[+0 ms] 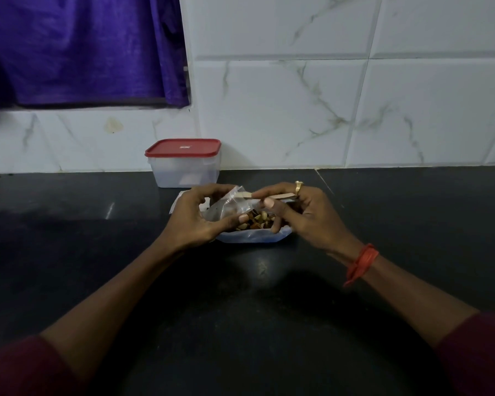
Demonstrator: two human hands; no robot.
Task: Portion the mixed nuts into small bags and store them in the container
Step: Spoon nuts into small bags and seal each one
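Black counter (97, 252), marble-tile wall behind. Left hand (196, 214) grips a small clear bag (229, 205); right hand (300, 212) pinches the bag's mouth strip. Both are just above the mixed nuts (257, 220) in an open pack (249, 237). Container (185, 170) sits at 12 o'clock from the hands, nearer the left, red lid (183, 147) on. Bag's contents are unclear, possibly a few nuts; hands hide the pack's far side.

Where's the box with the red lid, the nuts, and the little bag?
box with red lid (183, 146): head view, on the lid's top.
nuts (260, 219): head view, middle of the pile.
little bag (226, 205): head view, its clear side.
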